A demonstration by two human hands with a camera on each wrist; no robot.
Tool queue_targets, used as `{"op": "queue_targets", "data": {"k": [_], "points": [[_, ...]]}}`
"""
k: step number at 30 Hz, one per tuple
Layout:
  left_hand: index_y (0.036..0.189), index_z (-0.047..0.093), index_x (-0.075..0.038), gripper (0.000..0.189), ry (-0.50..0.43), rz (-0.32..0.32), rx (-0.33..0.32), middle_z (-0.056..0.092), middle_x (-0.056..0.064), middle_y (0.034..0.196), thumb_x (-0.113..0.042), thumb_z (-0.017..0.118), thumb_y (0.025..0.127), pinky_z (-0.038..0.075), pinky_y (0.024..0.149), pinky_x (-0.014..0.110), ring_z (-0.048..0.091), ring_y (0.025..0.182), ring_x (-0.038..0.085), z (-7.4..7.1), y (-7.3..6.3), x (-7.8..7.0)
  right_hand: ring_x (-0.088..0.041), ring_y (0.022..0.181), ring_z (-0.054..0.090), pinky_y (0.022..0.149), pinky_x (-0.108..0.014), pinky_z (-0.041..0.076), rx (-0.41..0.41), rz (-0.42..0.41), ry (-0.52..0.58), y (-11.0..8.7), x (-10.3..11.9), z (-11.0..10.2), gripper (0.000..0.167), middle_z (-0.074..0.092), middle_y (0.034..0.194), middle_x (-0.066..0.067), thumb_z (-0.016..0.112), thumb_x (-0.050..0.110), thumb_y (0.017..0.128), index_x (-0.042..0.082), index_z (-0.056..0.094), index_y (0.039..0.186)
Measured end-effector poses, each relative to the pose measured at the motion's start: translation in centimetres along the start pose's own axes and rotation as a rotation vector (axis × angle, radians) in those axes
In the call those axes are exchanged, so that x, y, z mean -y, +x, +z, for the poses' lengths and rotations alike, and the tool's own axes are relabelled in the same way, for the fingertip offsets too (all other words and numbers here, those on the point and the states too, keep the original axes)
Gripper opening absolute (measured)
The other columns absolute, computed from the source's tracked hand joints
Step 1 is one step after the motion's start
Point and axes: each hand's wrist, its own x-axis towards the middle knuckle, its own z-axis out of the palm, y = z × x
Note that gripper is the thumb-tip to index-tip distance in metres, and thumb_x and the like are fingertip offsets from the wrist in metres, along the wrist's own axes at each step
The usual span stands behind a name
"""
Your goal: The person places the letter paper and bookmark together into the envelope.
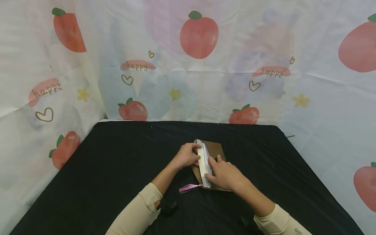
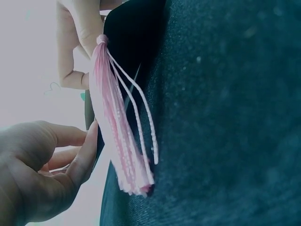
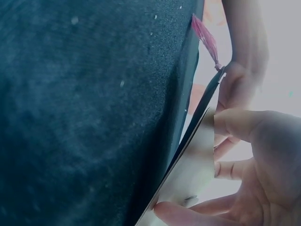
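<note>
A brown card booklet with a pale, silver-edged strip lies tilted on the black cloth. From its near end hangs a pink tassel, large in the left wrist view as a tassel. My left hand pinches the booklet's left edge by the strip. My right hand holds the raised pale flap from the right, thumb near its lower end and another finger by the brown panel. In the right wrist view the right hand has its fingertips on a pale panel. Some fingers are hidden behind the card.
Black cloth covers the table around the booklet. Behind and at both sides hangs a pale backdrop printed with peaches and hearts. A small dark object is by the left forearm.
</note>
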Motion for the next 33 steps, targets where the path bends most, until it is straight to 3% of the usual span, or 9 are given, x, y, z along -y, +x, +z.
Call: {"op": "queue_targets", "data": {"k": [7, 12, 15, 22, 29, 33], "points": [[0.134, 0.063, 0.005, 0.044, 0.004, -0.011, -0.004, 0.063, 0.014, 0.100, 0.011, 0.069, 0.092, 0.060, 0.053, 0.028, 0.067, 0.056, 0.014, 0.01, 0.03, -0.02, -0.045, 0.087, 0.069, 0.063, -0.049, 0.055, -0.023, -0.009, 0.019, 0.07, 0.04, -0.02, 0.068, 0.051, 0.139, -0.038, 0.073, 0.066, 0.087, 0.011, 0.054, 0.122], [0.134, 0.063, 0.006, 0.044, -0.001, -0.008, 0.000, 0.063, 0.015, 0.101, 0.011, 0.069, 0.091, 0.060, 0.054, 0.028, 0.067, 0.057, 0.014, 0.02, 0.12, 0.13, -0.033, 0.070, 0.063, 0.055, -0.041, 0.048, -0.031, -0.012, 0.021, 0.04, 0.12, 0.00, 0.072, 0.054, 0.136, -0.033, 0.073, 0.072, 0.083, 0.013, 0.054, 0.118], [0.134, 0.063, 0.006, 0.044, -0.004, -0.004, 0.002, 0.063, 0.017, 0.102, 0.011, 0.069, 0.091, 0.060, 0.054, 0.028, 0.067, 0.057, 0.014, 0.05, 0.17, 0.19, -0.035, 0.073, 0.064, 0.057, -0.042, 0.049, -0.027, -0.013, 0.027, -0.04, 0.13, -0.07, 0.070, 0.053, 0.138, -0.036, 0.073, 0.070, 0.083, 0.013, 0.054, 0.118], [0.135, 0.062, 0.006, 0.044, -0.023, -0.007, 0.005, 0.063, 0.019, 0.104, 0.011, 0.070, 0.092, 0.060, 0.054, 0.028, 0.068, 0.056, 0.015, 0.16, 0.12, 0.06, -0.053, 0.099, 0.066, 0.070, -0.053, 0.055, -0.012, -0.013, 0.031, -0.22, 0.10, -0.23, 0.070, 0.048, 0.140, -0.041, 0.075, 0.064, 0.085, 0.010, 0.054, 0.125], [0.135, 0.061, 0.008, 0.044, -0.036, -0.006, 0.013, 0.063, 0.021, 0.104, 0.011, 0.069, 0.091, 0.060, 0.055, 0.028, 0.069, 0.058, 0.017, 0.19, 0.03, -0.07, -0.055, 0.103, 0.065, 0.073, -0.055, 0.055, -0.006, -0.021, 0.030, -0.16, 0.03, -0.22, 0.067, 0.048, 0.140, -0.042, 0.076, 0.061, 0.086, 0.010, 0.054, 0.124], [0.136, 0.061, 0.008, 0.044, -0.034, -0.009, 0.022, 0.063, 0.020, 0.105, 0.011, 0.069, 0.092, 0.061, 0.056, 0.028, 0.069, 0.058, 0.017, 0.24, 0.09, -0.06, -0.048, 0.096, 0.068, 0.071, -0.052, 0.054, -0.005, -0.026, 0.025, -0.13, -0.03, -0.15, 0.069, 0.053, 0.137, -0.038, 0.077, 0.062, 0.084, 0.010, 0.054, 0.125]]}}
